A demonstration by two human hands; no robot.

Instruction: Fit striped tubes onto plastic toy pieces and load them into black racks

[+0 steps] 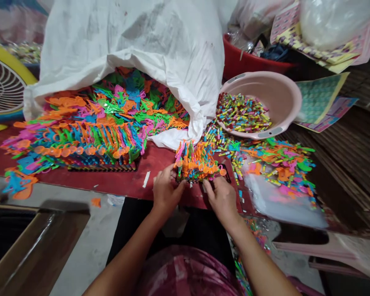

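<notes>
In front of me on the red table stands a small black rack (228, 177), packed with upright plastic pieces (197, 158) in orange, green, blue and pink. My left hand (166, 187) grips its left end, the thumb along the front edge and the fingers partly hidden behind. At the opposite end my right hand (221, 197) holds the rack with thumb and curled fingers. To the left, a longer filled rack (101, 167) carries a dense row of similar pieces.
A white sack (135, 33) spills loose plastic pieces (126, 98) behind. A pink basin (285, 102) holds small striped tubes (243, 113), some scattered on the red table (160, 164). Finished-looking pieces (280, 160) lie on a clear plastic bag (271, 201). A yellow fan (6, 82) stands left.
</notes>
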